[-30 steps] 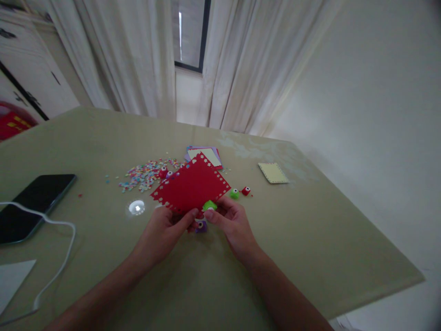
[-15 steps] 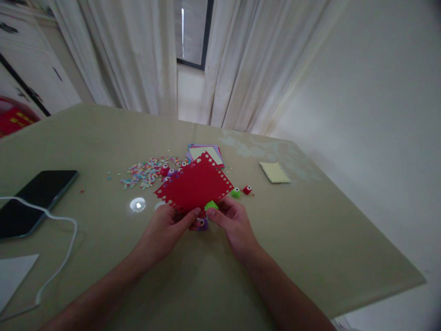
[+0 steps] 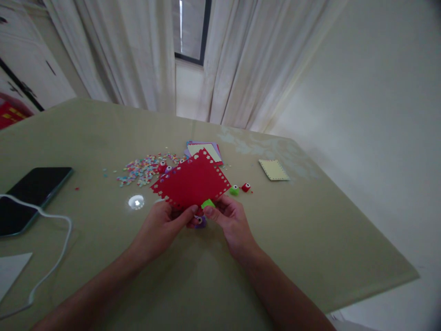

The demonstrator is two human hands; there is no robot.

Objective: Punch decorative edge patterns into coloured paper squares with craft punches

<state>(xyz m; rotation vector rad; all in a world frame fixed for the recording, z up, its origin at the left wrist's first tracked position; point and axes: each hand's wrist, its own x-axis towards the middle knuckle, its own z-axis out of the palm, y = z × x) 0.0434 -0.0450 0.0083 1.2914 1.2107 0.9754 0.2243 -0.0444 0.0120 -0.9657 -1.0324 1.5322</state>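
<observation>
L hand [image 3: 161, 224] pinches red punched-border card [image 3: 193, 181], long axis lower-L to upper-R of frame, & R hand [image 3: 232, 223], nearer, closes round green craft punch [image 3: 207, 203] at card's lower-R edge.

The green table [image 3: 344, 239] spreads around both hands. Left of the left hand [image 3: 160, 225] lie a phone [image 3: 34, 195], a cable [image 3: 65, 241] running partly over it, and paper [image 3: 12, 271]. Beyond that hand is confetti [image 3: 138, 172]. Just past the right hand [image 3: 232, 223] sit a green punch [image 3: 234, 190] and a red punch [image 3: 245, 187]; farther off, a yellow card [image 3: 274, 169].
</observation>
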